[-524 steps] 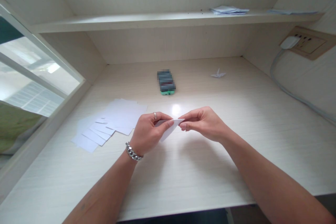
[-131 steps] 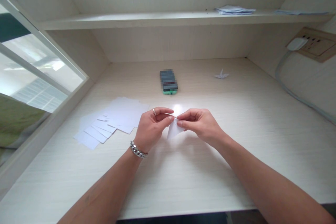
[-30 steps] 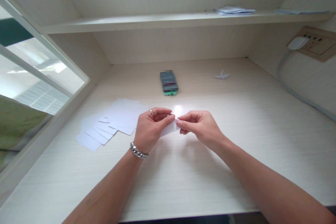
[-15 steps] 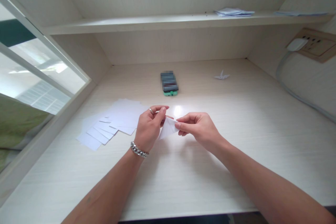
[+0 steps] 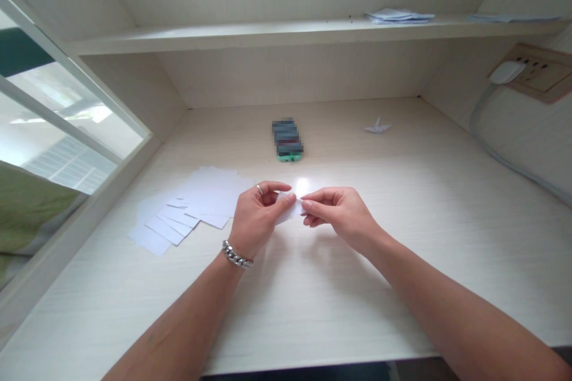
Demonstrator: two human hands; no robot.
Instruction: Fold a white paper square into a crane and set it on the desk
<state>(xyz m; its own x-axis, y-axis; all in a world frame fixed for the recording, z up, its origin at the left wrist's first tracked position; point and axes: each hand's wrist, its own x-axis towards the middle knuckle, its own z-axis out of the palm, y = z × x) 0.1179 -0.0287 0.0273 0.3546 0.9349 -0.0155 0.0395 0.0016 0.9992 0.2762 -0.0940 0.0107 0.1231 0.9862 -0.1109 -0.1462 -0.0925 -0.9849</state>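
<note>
A small folded piece of white paper [image 5: 287,213] is held between both hands above the desk. My left hand [image 5: 259,214], with a ring and a chain bracelet, pinches it, thumb across its face. At its right corner, the thumb and index finger of my right hand [image 5: 335,207] grip the edge. Part of the paper is hidden behind the left thumb. Left of my left hand lie several loose sheets of white paper [image 5: 210,193], fanned out on the desk.
A phone [image 5: 288,140] with a green case lies beyond my hands. Farther right sits a folded paper crane [image 5: 378,126]. Stacked papers [image 5: 399,16] rest on the shelf [image 5: 223,37]. A white plug [image 5: 507,72] with a cable is in the wall socket at right.
The folded paper has turned and shows less of its face. My left thumb has moved down and right across it. The right hand keeps its pinch with little movement.
</note>
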